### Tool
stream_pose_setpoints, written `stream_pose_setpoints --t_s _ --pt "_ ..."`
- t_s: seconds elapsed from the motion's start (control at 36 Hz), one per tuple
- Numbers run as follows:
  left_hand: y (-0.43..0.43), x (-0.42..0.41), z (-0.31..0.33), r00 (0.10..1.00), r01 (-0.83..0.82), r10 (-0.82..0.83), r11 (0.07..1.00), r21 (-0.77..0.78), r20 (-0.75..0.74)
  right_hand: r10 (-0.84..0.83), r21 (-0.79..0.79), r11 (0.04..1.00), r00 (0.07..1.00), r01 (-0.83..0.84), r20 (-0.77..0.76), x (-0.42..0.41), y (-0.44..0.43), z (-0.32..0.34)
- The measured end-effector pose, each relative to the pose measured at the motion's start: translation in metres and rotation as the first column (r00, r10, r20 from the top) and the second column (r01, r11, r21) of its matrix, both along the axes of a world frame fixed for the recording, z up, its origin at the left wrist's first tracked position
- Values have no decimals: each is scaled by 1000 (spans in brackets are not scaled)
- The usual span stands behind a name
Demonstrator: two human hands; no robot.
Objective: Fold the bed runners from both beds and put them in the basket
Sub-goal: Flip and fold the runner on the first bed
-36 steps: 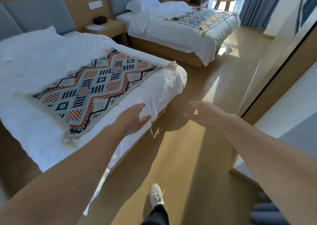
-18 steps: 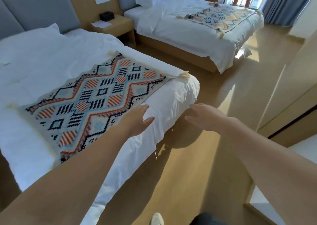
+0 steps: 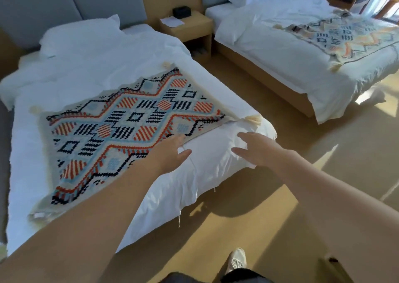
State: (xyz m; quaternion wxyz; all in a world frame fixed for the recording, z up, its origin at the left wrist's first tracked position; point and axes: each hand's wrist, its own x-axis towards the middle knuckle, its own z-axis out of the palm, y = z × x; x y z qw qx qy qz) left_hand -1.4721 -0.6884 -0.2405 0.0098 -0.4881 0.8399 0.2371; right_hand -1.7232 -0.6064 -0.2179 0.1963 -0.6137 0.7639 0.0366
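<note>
A patterned bed runner (image 3: 121, 129) in orange, blue and black lies flat across the foot of the near bed (image 3: 64, 71). My left hand (image 3: 170, 153) hovers open at its front edge, fingers apart, holding nothing. My right hand (image 3: 257, 149) reaches open over the white duvet corner, just short of the runner's tasselled corner (image 3: 254, 118). A second, similar runner (image 3: 343, 38) lies rumpled on the far bed (image 3: 280, 51) at the upper right. No basket is in view.
A wooden nightstand (image 3: 190, 28) with a black box and paper stands between the beds. Wooden floor (image 3: 323, 157) runs between and in front of the beds. My shoe (image 3: 237, 261) shows at the bottom edge.
I have stepped closer to the near bed. Both hands have moved forward, from over the floor to above the bed's foot and the runner's front edge.
</note>
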Motion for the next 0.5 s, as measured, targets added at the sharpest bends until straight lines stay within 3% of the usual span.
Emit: stream_pose_setpoints --t_s 0.33,0.5 --pt "-43 -43 -5 985 -174 174 985 11 2 218 -25 976 976 -218 5 -52 -90 3" --pt "-88 -45 -15 980 -197 197 980 1 -4 296 -85 954 952 -289 80 -53 -146 -5"
